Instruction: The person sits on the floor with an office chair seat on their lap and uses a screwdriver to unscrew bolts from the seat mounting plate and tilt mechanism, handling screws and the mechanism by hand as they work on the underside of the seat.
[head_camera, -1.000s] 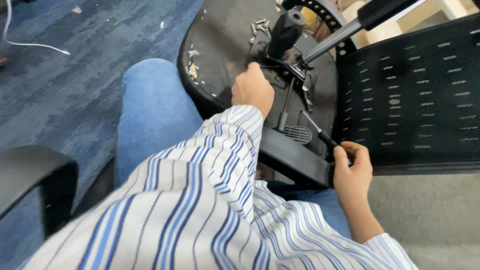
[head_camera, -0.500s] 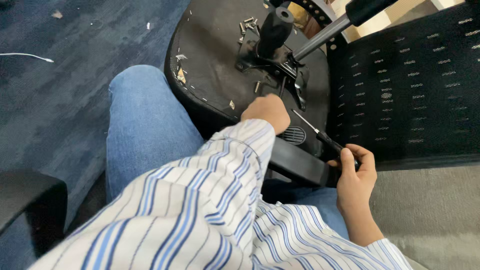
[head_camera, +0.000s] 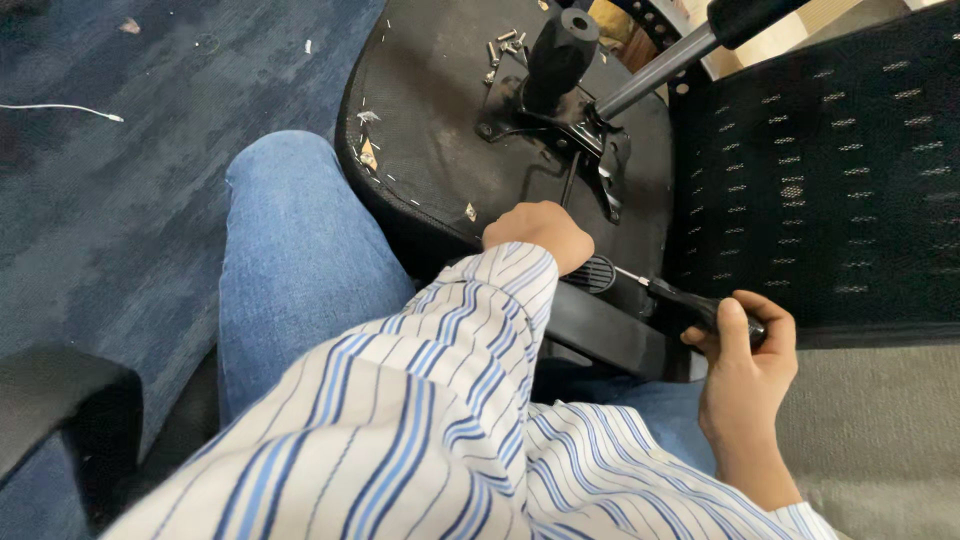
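Note:
An upturned office chair seat (head_camera: 440, 130) rests against my knee, its black underside facing me. A black metal mechanism plate (head_camera: 560, 125) with a short cylinder (head_camera: 560, 50) and a lever is mounted in its middle. My left hand (head_camera: 537, 232) lies knuckles up on the seat's near edge, beside a black bracket (head_camera: 600, 325); what it grips is hidden. My right hand (head_camera: 745, 350) is closed on the black handle of a screwdriver (head_camera: 690, 305), whose thin shaft points left to the bracket. The black mesh backrest (head_camera: 820, 170) stands at the right.
Several loose screws (head_camera: 500, 45) lie on the seat underside near its far edge. My blue-jeaned leg (head_camera: 290, 260) is under the seat. Blue carpet (head_camera: 120, 200) with a white cable (head_camera: 60, 107) lies to the left. A black armrest (head_camera: 55, 400) is at lower left.
My view has dropped, so the seat sits higher in frame. My left hand slid from the mechanism plate down to the seat's near edge. My right hand keeps the screwdriver at the bracket.

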